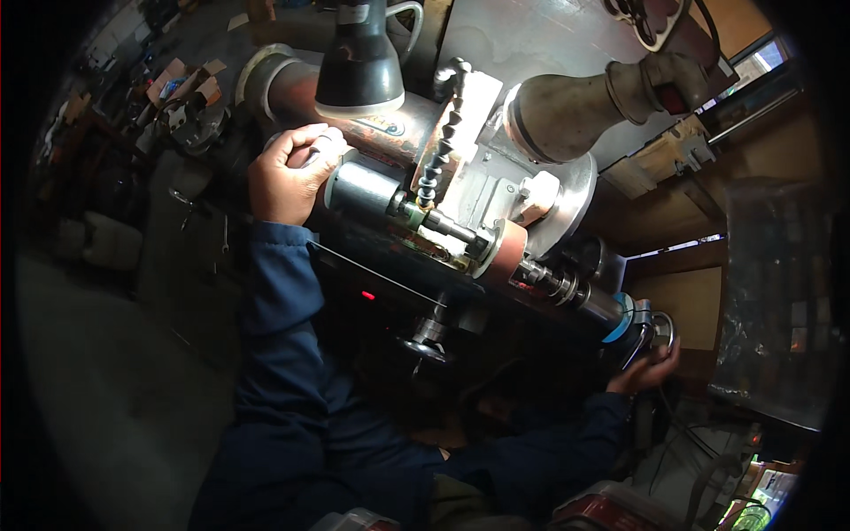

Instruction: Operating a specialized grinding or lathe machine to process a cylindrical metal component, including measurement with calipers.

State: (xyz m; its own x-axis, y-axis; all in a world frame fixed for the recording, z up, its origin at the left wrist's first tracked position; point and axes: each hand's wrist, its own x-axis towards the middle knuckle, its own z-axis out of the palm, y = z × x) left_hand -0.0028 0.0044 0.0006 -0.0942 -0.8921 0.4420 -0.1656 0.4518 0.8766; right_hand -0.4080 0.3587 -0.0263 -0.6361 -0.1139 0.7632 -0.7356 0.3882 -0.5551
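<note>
My left hand is closed at the left end of a metal cylinder on a grinding machine. A pale, shiny piece shows between thumb and fingers, but its kind is hidden. To the right, my right hand is curled around a curved metal lever at the machine's right end, beside a blue ring. Between my hands, a slim metal shaft runs from the cylinder to a reddish-brown round part. A black segmented coolant hose points down at the shaft.
A dark work lamp hangs over the cylinder, and a second, dirty lamp leans in from the right. A handwheel juts out below the shaft. Open cardboard boxes stand at the far left. Clear plastic sheeting hangs at the right.
</note>
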